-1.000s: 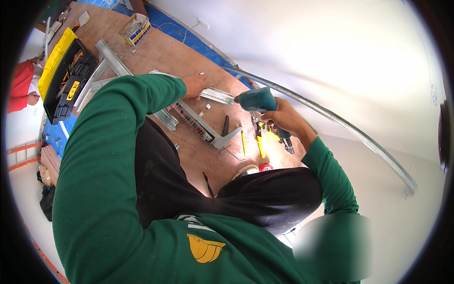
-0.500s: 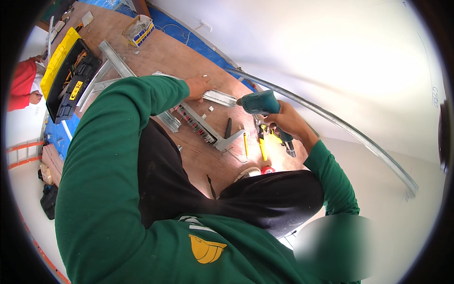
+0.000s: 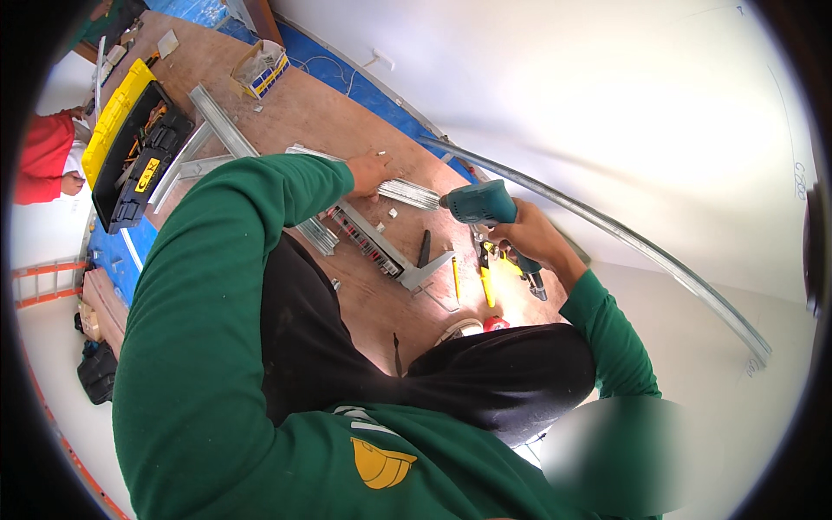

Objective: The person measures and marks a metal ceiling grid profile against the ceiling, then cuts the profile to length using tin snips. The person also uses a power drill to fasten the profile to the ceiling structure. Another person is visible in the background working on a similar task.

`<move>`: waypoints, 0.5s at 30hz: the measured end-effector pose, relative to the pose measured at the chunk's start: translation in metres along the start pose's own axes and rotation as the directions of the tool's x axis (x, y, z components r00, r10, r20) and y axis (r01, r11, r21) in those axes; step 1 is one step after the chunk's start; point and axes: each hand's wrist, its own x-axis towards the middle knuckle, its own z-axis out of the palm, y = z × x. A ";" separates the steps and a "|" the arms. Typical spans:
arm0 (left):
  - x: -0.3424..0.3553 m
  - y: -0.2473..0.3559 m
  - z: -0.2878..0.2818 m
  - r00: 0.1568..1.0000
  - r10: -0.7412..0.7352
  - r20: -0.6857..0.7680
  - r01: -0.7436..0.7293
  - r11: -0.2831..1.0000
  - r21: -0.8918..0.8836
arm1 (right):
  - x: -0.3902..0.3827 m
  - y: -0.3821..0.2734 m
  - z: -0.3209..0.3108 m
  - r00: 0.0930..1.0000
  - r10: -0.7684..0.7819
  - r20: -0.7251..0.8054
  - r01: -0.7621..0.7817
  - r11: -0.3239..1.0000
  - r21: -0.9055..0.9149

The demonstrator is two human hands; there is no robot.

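My left hand (image 3: 368, 176) is closed on a bundle of thin metal channels (image 3: 412, 195) lying across the plywood (image 3: 355, 113). My right hand (image 3: 537, 234) grips a teal cordless drill (image 3: 481, 201), held level with its front end at the right end of that bundle. Below them lie a long grey tool (image 3: 368, 243) with red and black markings, a dark slim object (image 3: 424, 250), a yellow pencil-like stick (image 3: 456, 277) and yellow-handled snips (image 3: 486, 284). My crossed legs are just beneath.
An open black-and-yellow toolbox (image 3: 130, 169), metal channels (image 3: 221, 121) and a small carton (image 3: 260, 74) lie left. A long curved-looking rail (image 3: 607, 225) runs along the right. A person in red (image 3: 48, 156) is far left, near an orange ladder (image 3: 48, 269).
The whole view has shifted slightly down and rightward. My hands keep the same grip on the channels and drill, with no clear movement between them.
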 end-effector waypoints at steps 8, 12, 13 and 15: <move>-0.003 0.002 -0.002 1.000 -0.021 0.006 0.021 0.999 -0.037 | 0.001 0.002 0.003 0.999 -0.026 -0.026 0.025 0.999 -0.033; -0.003 0.004 -0.004 1.000 0.002 0.000 -0.002 1.000 -0.024 | 0.002 0.007 0.005 0.997 -0.063 -0.043 0.060 0.995 -0.082; -0.004 0.005 -0.005 1.000 -0.006 0.016 0.006 0.999 -0.044 | 0.003 0.008 0.007 0.997 -0.054 -0.049 0.049 0.993 -0.105; -0.004 0.006 -0.007 1.000 -0.010 0.022 0.011 0.999 -0.039 | 0.005 0.011 0.009 0.993 -0.101 -0.061 0.093 0.988 -0.123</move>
